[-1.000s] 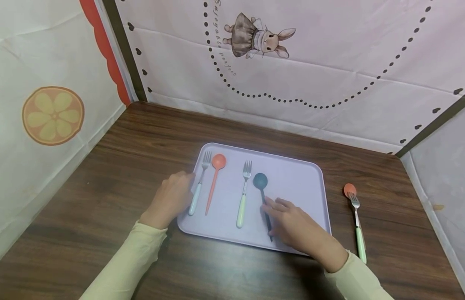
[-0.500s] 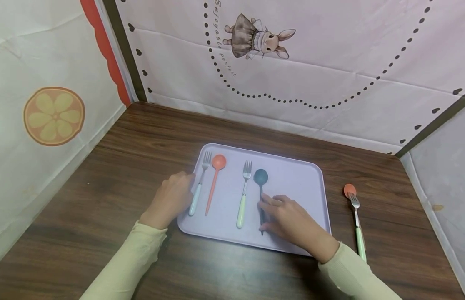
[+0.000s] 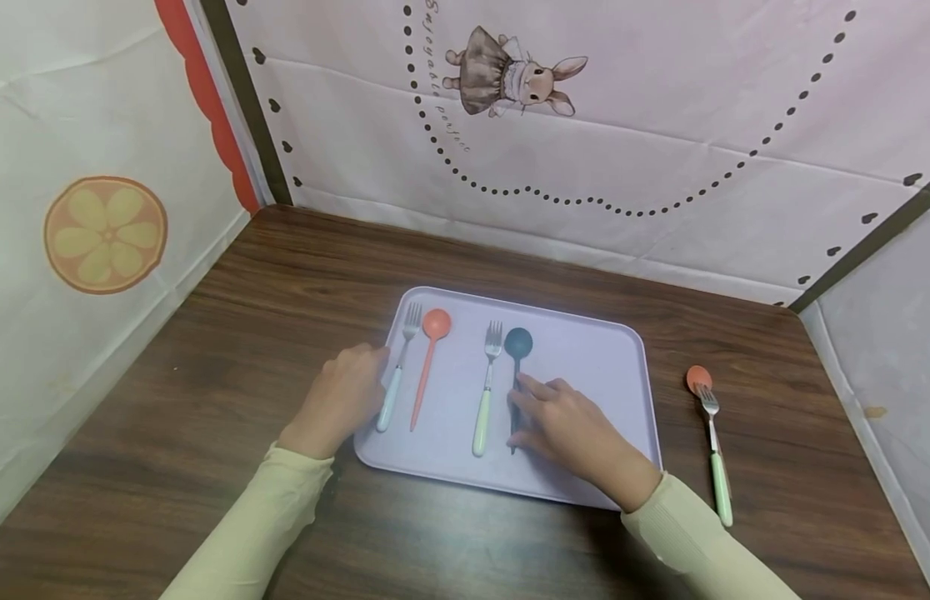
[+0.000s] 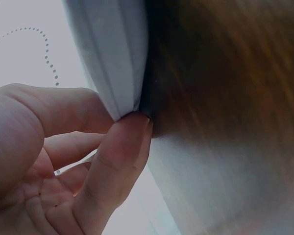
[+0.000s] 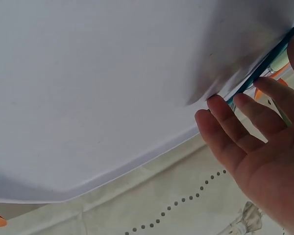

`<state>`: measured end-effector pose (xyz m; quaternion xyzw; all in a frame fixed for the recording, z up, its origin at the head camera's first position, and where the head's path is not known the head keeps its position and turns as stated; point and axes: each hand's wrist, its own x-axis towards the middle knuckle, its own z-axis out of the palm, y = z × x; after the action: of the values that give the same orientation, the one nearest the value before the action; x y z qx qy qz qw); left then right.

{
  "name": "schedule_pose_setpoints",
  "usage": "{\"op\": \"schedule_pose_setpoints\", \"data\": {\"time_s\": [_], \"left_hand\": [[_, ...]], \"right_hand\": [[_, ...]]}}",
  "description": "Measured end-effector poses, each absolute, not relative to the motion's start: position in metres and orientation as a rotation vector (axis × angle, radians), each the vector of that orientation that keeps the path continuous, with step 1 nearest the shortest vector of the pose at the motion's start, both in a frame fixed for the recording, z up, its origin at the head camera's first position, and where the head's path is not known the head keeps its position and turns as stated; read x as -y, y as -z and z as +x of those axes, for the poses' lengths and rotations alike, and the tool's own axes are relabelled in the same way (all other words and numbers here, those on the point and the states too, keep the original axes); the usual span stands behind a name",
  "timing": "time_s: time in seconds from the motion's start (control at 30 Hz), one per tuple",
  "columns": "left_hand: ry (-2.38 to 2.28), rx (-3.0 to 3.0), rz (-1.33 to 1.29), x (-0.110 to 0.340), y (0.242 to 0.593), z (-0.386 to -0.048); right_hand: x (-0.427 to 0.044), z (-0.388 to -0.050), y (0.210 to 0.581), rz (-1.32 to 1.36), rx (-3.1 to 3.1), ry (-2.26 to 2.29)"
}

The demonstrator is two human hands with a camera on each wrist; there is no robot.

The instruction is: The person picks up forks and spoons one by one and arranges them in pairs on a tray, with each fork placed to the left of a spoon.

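A pale lilac tray [image 3: 585, 358] lies on the table, and my left hand [image 3: 341, 400] pinches its left rim [image 4: 118, 63] between thumb and fingers. On the tray's middle, my right hand [image 3: 573, 429] holds the handle of a dark teal spoon [image 3: 518, 343] with thumb and fingertips, the bowl pointing away. Just left of it lies a fork with a light green handle [image 3: 483, 423]. Farther left are an orange spoon [image 3: 437, 324] and a fork with a pale blue handle [image 3: 390, 400], close to my left hand. In the right wrist view the teal handle [image 5: 274, 54] is partly hidden by fingers.
Right of the tray, a green-handled fork [image 3: 722, 489] lies over an orange spoon [image 3: 699, 379] on the dark wooden table [image 3: 300, 258]. Printed cloth walls [image 3: 630, 108] stand behind the table and at both sides.
My right hand has shifted the teal spoon leftward and slightly away, closer to the green-handled fork, and turned it more nearly parallel to that fork. The left hand has stayed at the tray rim.
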<state>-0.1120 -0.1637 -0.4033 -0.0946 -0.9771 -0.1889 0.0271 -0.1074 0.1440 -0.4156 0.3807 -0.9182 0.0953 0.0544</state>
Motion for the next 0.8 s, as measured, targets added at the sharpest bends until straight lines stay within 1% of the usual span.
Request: {"op": "schedule_pose_setpoints", "data": {"time_s": [0.27,0.8], "left_hand": [[0.573,3.018,-0.311,0.164,0.401,-0.113],[0.597,3.026,-0.299,0.165,0.401,-0.113]], "right_hand": [[-0.147,-0.105,0.413,1.140,2.755,-0.331],[-0.159,-0.093,0.399,1.023,2.761,-0.357]]}}
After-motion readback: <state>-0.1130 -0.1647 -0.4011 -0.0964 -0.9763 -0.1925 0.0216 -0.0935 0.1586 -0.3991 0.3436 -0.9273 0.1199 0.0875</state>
